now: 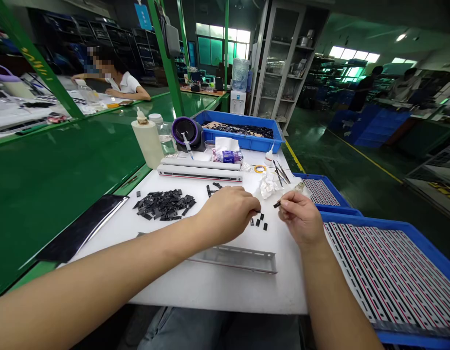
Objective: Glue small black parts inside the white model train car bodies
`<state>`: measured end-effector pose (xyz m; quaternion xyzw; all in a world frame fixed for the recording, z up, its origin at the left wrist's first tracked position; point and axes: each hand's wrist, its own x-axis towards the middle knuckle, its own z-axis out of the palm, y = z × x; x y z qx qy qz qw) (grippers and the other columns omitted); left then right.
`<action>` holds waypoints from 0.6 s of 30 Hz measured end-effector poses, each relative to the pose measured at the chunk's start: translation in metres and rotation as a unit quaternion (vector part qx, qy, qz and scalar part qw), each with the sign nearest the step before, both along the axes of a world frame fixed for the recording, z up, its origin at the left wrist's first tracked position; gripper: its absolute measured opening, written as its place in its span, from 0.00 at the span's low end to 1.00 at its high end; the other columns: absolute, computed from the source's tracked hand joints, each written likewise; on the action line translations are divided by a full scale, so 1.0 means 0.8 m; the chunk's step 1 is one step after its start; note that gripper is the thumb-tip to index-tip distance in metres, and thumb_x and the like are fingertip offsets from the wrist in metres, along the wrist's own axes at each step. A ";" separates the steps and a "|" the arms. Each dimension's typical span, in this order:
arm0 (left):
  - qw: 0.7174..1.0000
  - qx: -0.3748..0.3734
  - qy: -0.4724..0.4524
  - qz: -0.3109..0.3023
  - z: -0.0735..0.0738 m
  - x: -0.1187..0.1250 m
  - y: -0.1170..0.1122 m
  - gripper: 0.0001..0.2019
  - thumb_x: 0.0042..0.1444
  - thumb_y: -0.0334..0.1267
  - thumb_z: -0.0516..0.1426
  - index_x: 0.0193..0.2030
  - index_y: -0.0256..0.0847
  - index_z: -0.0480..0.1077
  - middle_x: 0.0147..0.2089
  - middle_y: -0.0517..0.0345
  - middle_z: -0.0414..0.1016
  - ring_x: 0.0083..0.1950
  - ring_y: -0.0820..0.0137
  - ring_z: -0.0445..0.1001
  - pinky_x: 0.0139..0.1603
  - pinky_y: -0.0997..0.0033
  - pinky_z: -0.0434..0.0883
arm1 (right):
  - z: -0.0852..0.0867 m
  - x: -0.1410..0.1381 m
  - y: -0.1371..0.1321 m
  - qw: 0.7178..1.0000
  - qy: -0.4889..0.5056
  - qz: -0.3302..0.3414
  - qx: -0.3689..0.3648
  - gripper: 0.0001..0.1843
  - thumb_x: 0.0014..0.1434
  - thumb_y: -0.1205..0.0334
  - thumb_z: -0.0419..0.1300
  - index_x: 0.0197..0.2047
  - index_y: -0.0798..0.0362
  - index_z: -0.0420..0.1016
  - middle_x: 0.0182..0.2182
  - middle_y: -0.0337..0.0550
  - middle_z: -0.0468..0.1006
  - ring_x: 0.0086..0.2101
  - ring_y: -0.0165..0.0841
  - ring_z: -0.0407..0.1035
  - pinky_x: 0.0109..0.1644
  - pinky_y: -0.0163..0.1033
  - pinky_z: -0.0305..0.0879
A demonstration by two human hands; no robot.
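Note:
My left hand (pixel 230 216) is closed, reaching over the white table with fingertips pinched together. A dark bit shows at those fingertips; whether it is held or lies on the table I cannot tell. To its right, my right hand (pixel 300 218) grips a small black rectangular piece (pixel 277 204) between thumb and fingers. Several loose black pieces (pixel 265 226) lie between the hands. A large heap of black pieces (pixel 164 204) sits to the left, and a few more are partly hidden behind my left hand. Nearer me lies a long, hollow light-grey housing (pixel 243 258), partly covered by my left forearm.
White strip housings (pixel 201 175) lie behind the heap. Blue trays (pixel 388 226) of striped strips stand at right; a blue bin (pixel 261 142) stands at the back. Crumpled tissue (pixel 267 187), tweezers (pixel 282 171) and bottles (pixel 146 143) line the table. A person (pixel 120 80) sits at far left.

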<state>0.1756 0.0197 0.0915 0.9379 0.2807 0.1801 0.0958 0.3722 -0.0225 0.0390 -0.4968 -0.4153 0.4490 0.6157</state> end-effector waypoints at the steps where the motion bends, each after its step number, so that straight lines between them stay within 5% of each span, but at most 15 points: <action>1: 0.999 -0.035 0.002 0.035 -0.001 -0.002 0.003 0.09 0.61 0.34 0.55 0.42 0.41 0.78 0.37 0.55 0.80 0.40 0.61 0.74 0.40 0.62 0.66 | -0.002 0.002 0.001 0.991 -0.123 -0.051 -0.021 0.07 0.46 0.58 0.63 0.24 0.52 0.73 0.17 0.34 0.66 0.20 0.27 0.56 0.25 0.34 0.50; 3: 0.987 -0.132 -0.034 0.081 -0.003 -0.006 0.009 0.13 0.60 0.36 0.56 0.50 0.44 0.76 0.36 0.58 0.80 0.38 0.64 0.74 0.39 0.64 0.66 | -0.008 0.004 0.003 0.933 -0.339 -0.088 -0.080 0.05 0.48 0.61 0.61 0.23 0.51 0.75 0.19 0.38 0.72 0.24 0.31 0.63 0.29 0.37 0.55; 5: 0.967 -0.224 -0.090 0.081 -0.002 -0.011 0.012 0.16 0.60 0.38 0.56 0.54 0.46 0.74 0.33 0.61 0.78 0.36 0.67 0.73 0.39 0.66 0.66 | -0.014 0.002 0.005 0.888 -0.439 -0.070 -0.119 0.07 0.47 0.65 0.59 0.21 0.50 0.76 0.21 0.40 0.75 0.27 0.34 0.66 0.33 0.39 0.58; 10: 0.856 -0.454 -0.247 0.025 0.013 -0.015 0.009 0.09 0.55 0.42 0.62 0.40 0.41 0.72 0.33 0.58 0.78 0.38 0.68 0.74 0.39 0.69 0.66 | -0.021 -0.003 0.010 0.866 -0.473 -0.105 -0.127 0.08 0.47 0.67 0.59 0.26 0.51 0.81 0.25 0.46 0.79 0.31 0.40 0.70 0.39 0.44 0.60; 12: 0.802 -0.512 -0.307 0.012 0.019 -0.012 0.006 0.12 0.52 0.43 0.65 0.37 0.40 0.70 0.41 0.55 0.80 0.42 0.69 0.75 0.43 0.68 0.67 | -0.019 -0.003 0.010 0.880 -0.448 -0.119 -0.100 0.11 0.49 0.63 0.60 0.35 0.52 0.83 0.30 0.46 0.81 0.34 0.40 0.71 0.41 0.43 0.63; 14: 0.773 -0.529 -0.350 0.015 0.021 -0.008 0.006 0.14 0.49 0.43 0.68 0.34 0.40 0.69 0.45 0.55 0.79 0.43 0.70 0.73 0.44 0.68 0.66 | -0.016 -0.003 0.007 0.940 -0.327 -0.087 -0.040 0.14 0.52 0.59 0.61 0.41 0.53 0.81 0.33 0.46 0.82 0.34 0.38 0.72 0.37 0.41 0.65; 16: 0.765 -0.516 -0.382 0.047 0.017 -0.002 0.008 0.15 0.46 0.44 0.68 0.32 0.39 0.69 0.40 0.59 0.77 0.38 0.73 0.71 0.41 0.70 0.65 | -0.012 -0.007 0.003 0.990 -0.142 -0.008 0.026 0.15 0.52 0.56 0.64 0.42 0.53 0.80 0.33 0.46 0.82 0.31 0.36 0.73 0.31 0.39 0.66; 18: 0.772 -0.486 -0.401 0.087 0.010 0.004 0.010 0.15 0.46 0.44 0.68 0.32 0.39 0.70 0.33 0.63 0.73 0.33 0.75 0.67 0.37 0.71 0.63 | -0.009 -0.012 -0.002 0.997 -0.011 0.052 0.065 0.15 0.52 0.57 0.67 0.43 0.52 0.79 0.33 0.45 0.82 0.30 0.34 0.74 0.28 0.37 0.67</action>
